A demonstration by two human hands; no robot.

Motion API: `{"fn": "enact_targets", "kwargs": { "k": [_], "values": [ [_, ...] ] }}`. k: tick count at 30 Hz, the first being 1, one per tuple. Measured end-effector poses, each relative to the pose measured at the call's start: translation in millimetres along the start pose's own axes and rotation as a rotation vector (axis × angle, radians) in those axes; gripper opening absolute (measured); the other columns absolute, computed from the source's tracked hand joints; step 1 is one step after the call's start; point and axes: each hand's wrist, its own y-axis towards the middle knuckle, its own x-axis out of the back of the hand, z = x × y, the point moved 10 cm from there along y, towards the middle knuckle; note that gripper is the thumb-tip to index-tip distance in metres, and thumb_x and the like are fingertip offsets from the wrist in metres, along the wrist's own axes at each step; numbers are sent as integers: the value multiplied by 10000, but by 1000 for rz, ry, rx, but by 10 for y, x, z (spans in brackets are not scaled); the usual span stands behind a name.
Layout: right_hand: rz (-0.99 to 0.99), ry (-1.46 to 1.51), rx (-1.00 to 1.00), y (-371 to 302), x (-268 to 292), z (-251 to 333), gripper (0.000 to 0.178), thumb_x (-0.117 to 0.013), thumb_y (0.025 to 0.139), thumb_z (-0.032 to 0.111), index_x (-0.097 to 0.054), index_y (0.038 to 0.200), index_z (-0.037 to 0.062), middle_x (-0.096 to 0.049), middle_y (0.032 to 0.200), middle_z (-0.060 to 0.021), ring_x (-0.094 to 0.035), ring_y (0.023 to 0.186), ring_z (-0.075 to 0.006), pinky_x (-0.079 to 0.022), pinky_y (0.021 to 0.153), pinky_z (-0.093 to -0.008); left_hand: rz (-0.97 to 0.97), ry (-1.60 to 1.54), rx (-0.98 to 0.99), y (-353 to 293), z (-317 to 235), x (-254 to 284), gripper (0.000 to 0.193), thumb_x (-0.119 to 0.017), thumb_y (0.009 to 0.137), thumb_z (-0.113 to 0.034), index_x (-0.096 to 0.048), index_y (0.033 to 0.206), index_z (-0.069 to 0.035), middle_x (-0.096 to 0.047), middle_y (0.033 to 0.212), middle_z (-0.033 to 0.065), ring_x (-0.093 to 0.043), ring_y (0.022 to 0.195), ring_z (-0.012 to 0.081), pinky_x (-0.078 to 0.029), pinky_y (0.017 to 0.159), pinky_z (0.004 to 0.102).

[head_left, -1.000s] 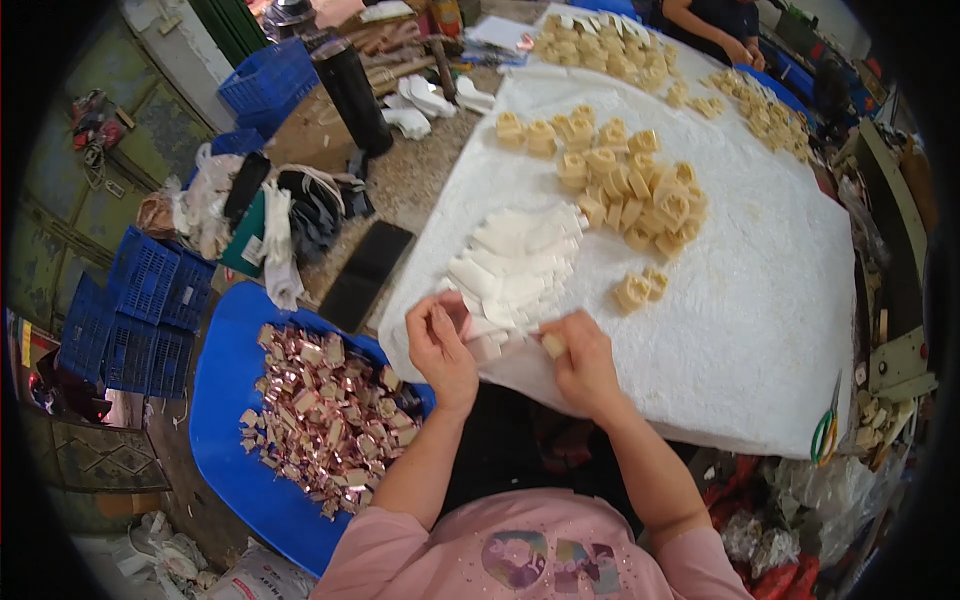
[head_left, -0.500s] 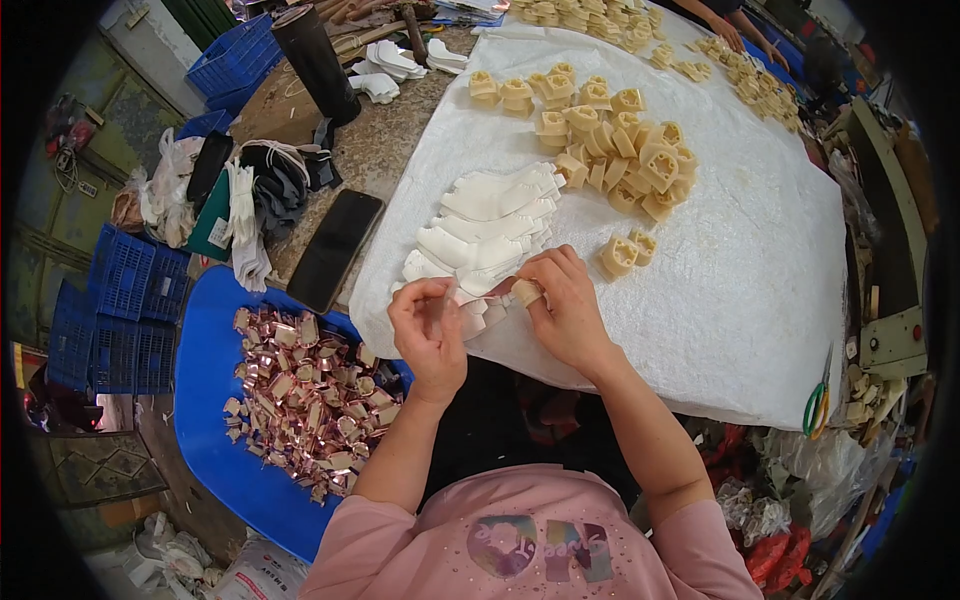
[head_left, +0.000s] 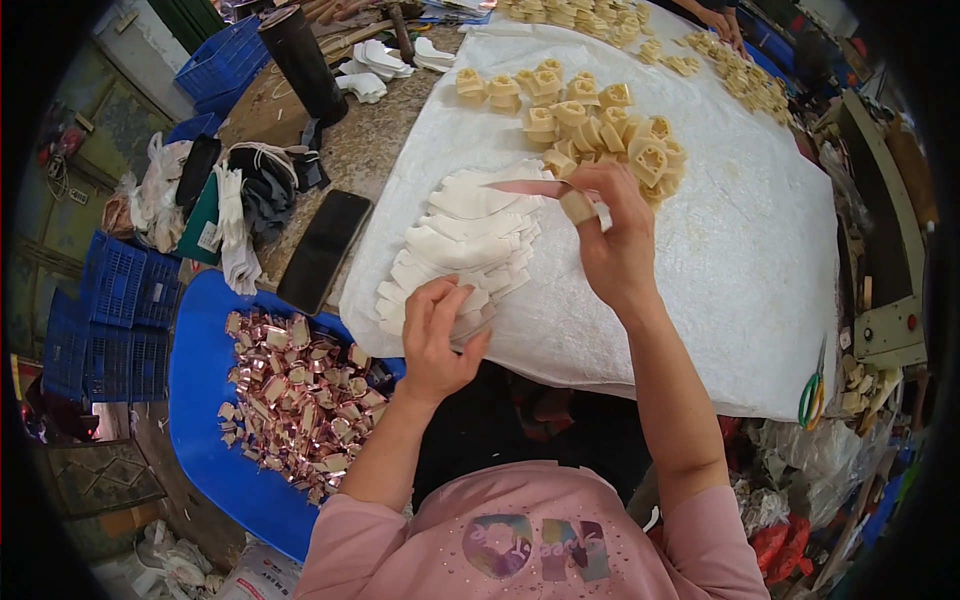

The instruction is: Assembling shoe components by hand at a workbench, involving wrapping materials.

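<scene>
Overlapping white curved cut pieces (head_left: 468, 240) form a fanned row on the white-covered table. At the row's near end, my left hand (head_left: 437, 340) rests on the pieces, fingers bent and thumb apart, gripping nothing visible. My right hand (head_left: 618, 230) is raised right of the row's far part, closed in a pinch on a thin, pointed, pinkish strip (head_left: 525, 187). That strip's exact kind is unclear. A cream band (head_left: 577, 207) sits at the right thumb; whether worn or held, I cannot tell. Beyond lies a heap of cream, ring-like folded pieces (head_left: 648, 155).
To the left, a blue tub (head_left: 205, 400) holds many shiny pink-and-beige pieces. A black phone (head_left: 325, 250) and a dark cylinder (head_left: 302, 65) lie toward the table's left side. Green-handled scissors (head_left: 812, 395) are at the right edge. Another person's hands (head_left: 722, 25) work at the far end.
My right hand has moved away from my left, up and to the right, carrying the strip. My left hand has lowered onto the near white pieces. Two cream pieces by my right hand are now hidden.
</scene>
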Motion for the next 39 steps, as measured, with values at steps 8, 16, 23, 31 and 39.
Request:
{"fn": "enact_targets", "kwargs": {
  "k": [8, 16, 23, 31, 39],
  "values": [
    [-63, 78, 26, -603, 352, 15, 269, -583, 700, -104, -584, 926, 42, -588, 862, -122, -550, 799, -304, -439, 746, -381, 228, 412, -1, 349, -400, 9, 384, -631, 694, 4, -630, 1071, -71, -570, 1041, 161, -556, 1006, 335, -268, 1019, 458],
    [311, -25, 220, -992, 213, 423, 330, -639, 617, -30, -588, 910, 112, -579, 1039, -58, -497, 944, -297, -422, 799, -380, 269, -1141, 1050, -363, -211, -866, 440, -365, 990, -324, -555, 1141, 42, -625, 888, 85, -570, 719, 118, -421, 574, 230],
    [170, -144, -213, -737, 557, -952, 359, -620, 689, -44, -603, 1034, 56, -575, 1085, -95, -489, 1062, -320, -399, 904, -395, 238, -1353, 972, -339, -112, -1187, 439, -367, 1001, -310, -467, 1246, 40, -617, 963, 103, -495, 604, 112, -378, 510, 243],
    [338, -433, -254, -855, 383, -1088, 356, -596, 682, -48, -608, 1026, 44, -575, 1128, -104, -496, 1072, -299, -423, 878, -386, 378, -1032, 551, 110, -427, -1503, 494, -313, 1007, -311, -424, 1278, 87, -461, 1326, 170, -390, 1271, 237, -232, 1097, 353],
    [-4, -422, -430, -1285, 1093, -1131, 428, -518, 770, -57, -533, 1183, 54, -557, 1090, -148, -500, 1075, -301, -425, 900, -352, 390, -1221, 794, -41, -408, -1569, 463, -323, 1009, -303, -463, 1245, 69, -520, 1242, 137, -485, 1115, 182, -371, 955, 313]
  ]
}}
